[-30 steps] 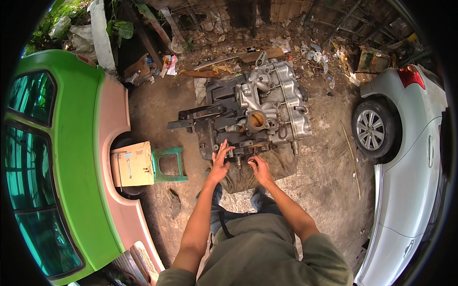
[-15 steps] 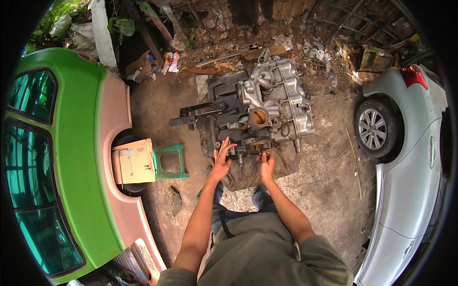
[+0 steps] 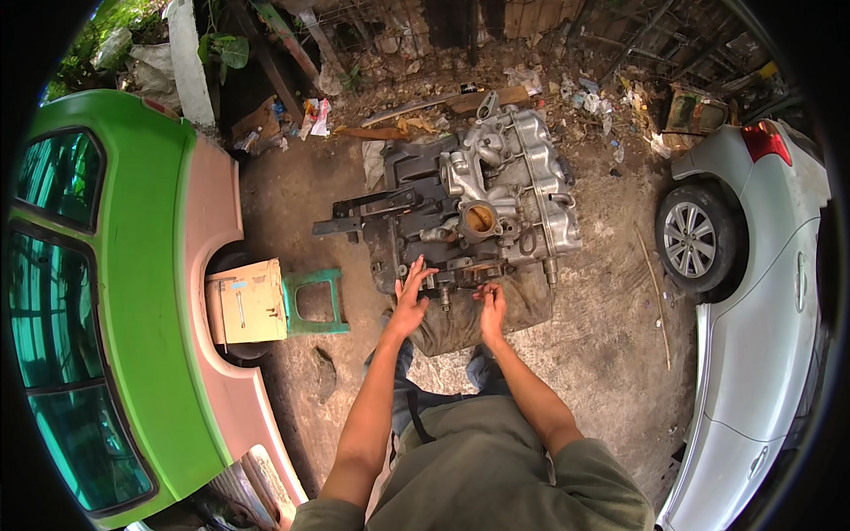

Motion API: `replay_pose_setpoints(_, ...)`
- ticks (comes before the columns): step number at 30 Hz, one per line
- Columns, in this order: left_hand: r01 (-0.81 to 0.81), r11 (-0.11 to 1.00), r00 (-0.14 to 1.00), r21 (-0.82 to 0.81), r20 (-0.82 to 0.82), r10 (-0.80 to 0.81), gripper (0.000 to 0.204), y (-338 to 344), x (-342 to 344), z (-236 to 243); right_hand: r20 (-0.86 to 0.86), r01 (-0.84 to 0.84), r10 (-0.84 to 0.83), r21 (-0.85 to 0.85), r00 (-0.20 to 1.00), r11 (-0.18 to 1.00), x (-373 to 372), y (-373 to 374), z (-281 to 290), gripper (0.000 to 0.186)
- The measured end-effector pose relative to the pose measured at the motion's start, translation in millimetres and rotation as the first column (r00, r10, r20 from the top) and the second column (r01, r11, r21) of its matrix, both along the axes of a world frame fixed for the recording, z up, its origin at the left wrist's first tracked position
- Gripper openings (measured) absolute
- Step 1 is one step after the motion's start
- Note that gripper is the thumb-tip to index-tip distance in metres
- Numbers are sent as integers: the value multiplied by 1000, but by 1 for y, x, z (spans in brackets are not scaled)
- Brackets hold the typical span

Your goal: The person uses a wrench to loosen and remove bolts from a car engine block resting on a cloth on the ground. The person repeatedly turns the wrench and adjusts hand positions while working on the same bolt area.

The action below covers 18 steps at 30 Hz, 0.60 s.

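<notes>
An engine (image 3: 540,208) with silver castings and a dark, greasy block lies in front of me on a dirty cloth (image 3: 524,311). A round port (image 3: 479,220) with a brownish inside faces up in its middle. My left hand (image 3: 410,299) rests at the block's near edge, fingers stretched and spread, holding nothing. To its right, my right hand (image 3: 491,311) is closed in a pinch beside the near-side metal parts. What its fingertips grip is too small to make out. A short metal fitting (image 3: 445,299) sticks out toward me between the two hands.
A green and pinkish car body (image 3: 142,292) stands at left, a silver car (image 3: 761,301) at right. Near the left one are a cardboard box (image 3: 257,303) with a wrench (image 3: 241,308) on it and a green plastic stool (image 3: 339,310). Litter and planks (image 3: 489,99) lie behind the engine.
My right hand has shifted very slightly at the engine's near edge, still pinched. My left hand stays spread in the same place. The view has drifted a little.
</notes>
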<state>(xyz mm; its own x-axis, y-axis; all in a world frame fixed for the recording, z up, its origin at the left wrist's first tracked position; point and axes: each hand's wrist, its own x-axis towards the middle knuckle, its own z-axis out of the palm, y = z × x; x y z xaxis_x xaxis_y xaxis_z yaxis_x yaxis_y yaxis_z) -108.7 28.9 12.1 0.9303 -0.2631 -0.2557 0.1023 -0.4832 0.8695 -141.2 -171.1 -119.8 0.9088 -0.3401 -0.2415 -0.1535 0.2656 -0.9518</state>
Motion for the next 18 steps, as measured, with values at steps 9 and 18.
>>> replay_pose_setpoints(9, 3, 1000, 1000, 5, 13, -3, 72, -1, -1, 0, -25, 43, -41, 78, 999, 996, 4, 23, 36, 17)
replay_pose_setpoints(18, -3, 1000, 1000, 18, -5, 3, 72, 0, 1, -1, -81, -468, 514, -550, 854, 692, -11, 46, 72, 10)
